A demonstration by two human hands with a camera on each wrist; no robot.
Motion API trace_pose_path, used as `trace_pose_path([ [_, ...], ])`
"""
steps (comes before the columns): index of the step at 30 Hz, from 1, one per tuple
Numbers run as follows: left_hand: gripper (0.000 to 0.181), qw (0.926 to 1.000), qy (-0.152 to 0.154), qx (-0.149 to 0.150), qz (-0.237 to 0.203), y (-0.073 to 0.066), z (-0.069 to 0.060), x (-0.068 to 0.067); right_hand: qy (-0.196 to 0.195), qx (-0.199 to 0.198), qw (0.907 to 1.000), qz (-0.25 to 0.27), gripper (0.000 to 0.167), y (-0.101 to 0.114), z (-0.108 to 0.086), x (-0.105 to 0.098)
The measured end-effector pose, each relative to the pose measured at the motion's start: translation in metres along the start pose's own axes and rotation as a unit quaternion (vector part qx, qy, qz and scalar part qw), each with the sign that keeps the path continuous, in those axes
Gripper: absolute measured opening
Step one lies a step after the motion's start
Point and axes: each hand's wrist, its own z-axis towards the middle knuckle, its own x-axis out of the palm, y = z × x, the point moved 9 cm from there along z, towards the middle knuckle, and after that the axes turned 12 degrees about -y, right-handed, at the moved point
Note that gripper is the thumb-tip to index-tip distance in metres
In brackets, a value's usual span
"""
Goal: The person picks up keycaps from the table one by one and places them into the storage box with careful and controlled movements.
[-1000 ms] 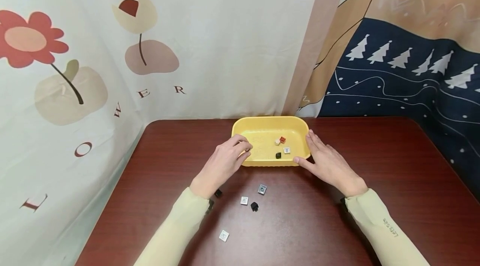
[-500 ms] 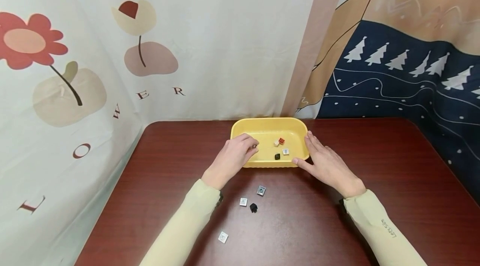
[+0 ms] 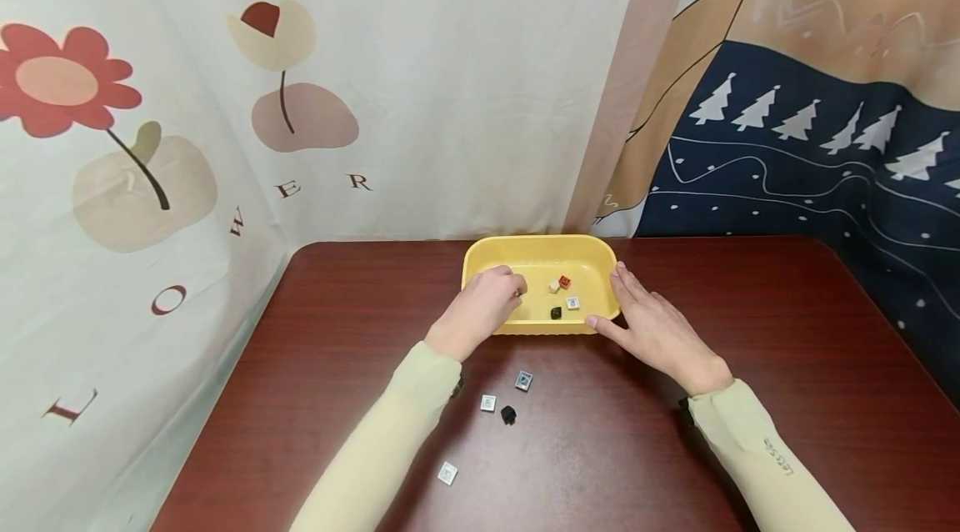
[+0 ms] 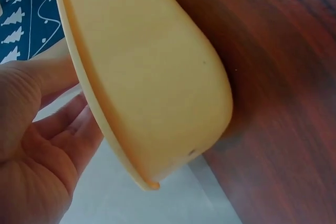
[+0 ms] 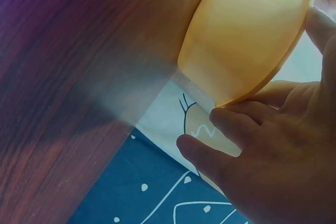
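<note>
Over the left part of the yellow plastic tray [image 3: 540, 327], my left hand [image 3: 480, 307] has its fingertips and thumb together. A tiny dark thing, too small to identify, shows between them. In the left wrist view the tray's wall hides these fingertips. My right hand [image 3: 660, 332] rests at the tray's right end, fingers extended along the rim and thumb on the front edge. Inside the tray lie a red piece [image 3: 565, 283], a cream piece [image 3: 554, 287], a white square piece [image 3: 573, 303] and a black piece [image 3: 556, 313].
On the brown table [image 3: 750, 307], nearer me, lie a grey-blue square piece [image 3: 523, 381], a white square piece [image 3: 488, 403], a black piece [image 3: 508, 415] and another white square piece [image 3: 447, 474]. A printed curtain [image 3: 450, 98] hangs along the back edge.
My left hand has moved right, further over the tray, and its fingertips have come together on a tiny dark thing. The right hand and the tray stay in place.
</note>
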Motion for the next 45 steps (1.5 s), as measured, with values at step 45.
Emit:
trace_pose_path([
  [45,0.035,0.9989,0.024,-0.04,-0.006,0.014,0.006,-0.009,0.002,0.003,1.0,0.002,0.101,0.001,0.001,-0.001],
])
